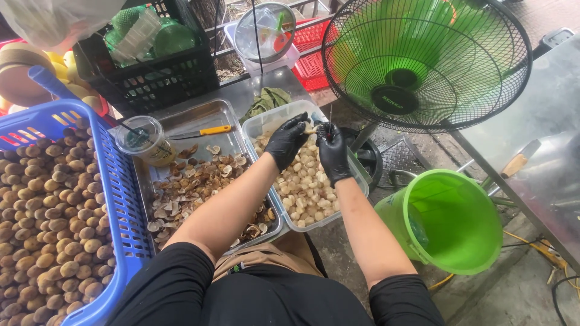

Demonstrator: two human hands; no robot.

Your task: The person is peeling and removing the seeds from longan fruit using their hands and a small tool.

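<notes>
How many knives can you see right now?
2: a yellow-handled knife lying on the metal tray, and a wooden-handled knife on the steel table at right. Others may be hidden.

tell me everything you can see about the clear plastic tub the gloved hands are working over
The clear plastic tub is a shallow rectangular container with rounded corners and a thin rim, see-through and slightly cloudy. It sits upright and open, no lid visible, beside the metal tray of brown shells. It is well filled with pale, peeled fruit pieces. The left hand and right hand, both in black gloves, hover over its far end, holding one small piece together.
</notes>
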